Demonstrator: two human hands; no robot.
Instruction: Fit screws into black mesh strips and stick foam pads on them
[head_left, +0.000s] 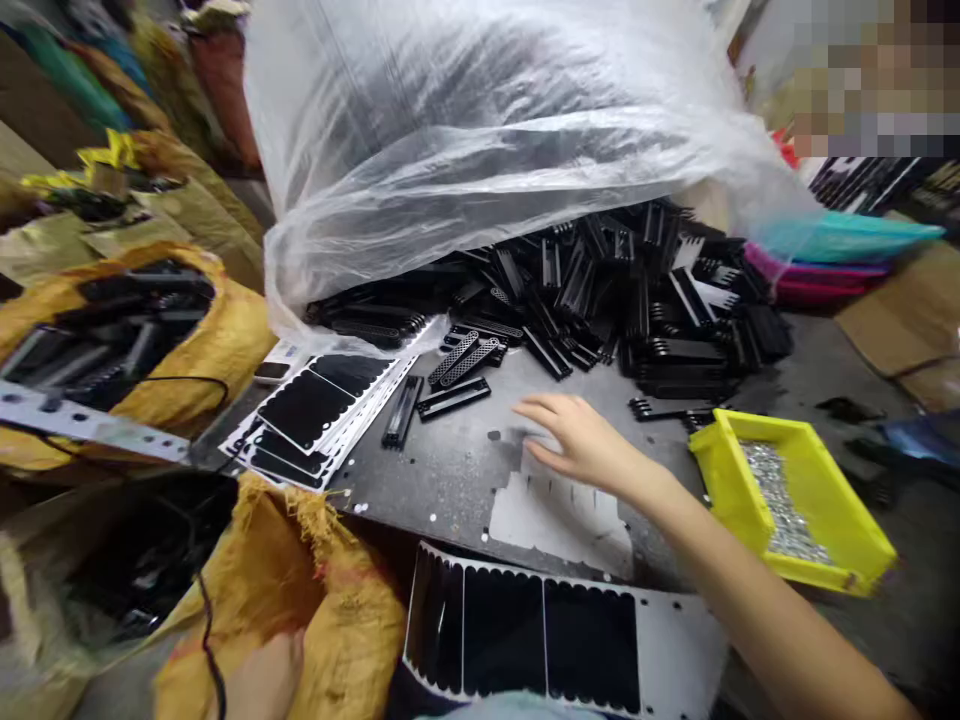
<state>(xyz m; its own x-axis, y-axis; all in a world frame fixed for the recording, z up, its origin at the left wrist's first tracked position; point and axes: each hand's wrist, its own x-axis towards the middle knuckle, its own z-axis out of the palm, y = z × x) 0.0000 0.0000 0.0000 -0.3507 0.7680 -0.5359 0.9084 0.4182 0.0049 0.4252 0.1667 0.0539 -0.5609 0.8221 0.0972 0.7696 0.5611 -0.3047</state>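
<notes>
We are looking down at a dark work table (442, 470), with the right hand (581, 440) reaching over its middle, open, fingers stretched and slightly apart, grasping nothing; it is low over a pale patch (555, 520), and we cannot tell if the fingertips are touching. Nearest to it are two perforated black bars (465, 360) and a plain black bar (454, 398), lying apart from the big heap of black slotted parts (600, 300), probably set out there for easy reach. A plastic sheet (450, 130) is draping over the back of the heap, likely keeping it covered. Sheets of black pads (315, 420) are lying at the left of the table, and a long strip of black pads (517, 630) is sitting just below the front edge. A yellow tray (847, 510) of small silver bits (780, 505) is sitting at the right. The left hand (262, 680) is showing only at the bottom edge, blurred, beside a yellow woven sack (315, 590), so we cannot tell if it is clenched or grasping anything.
</notes>
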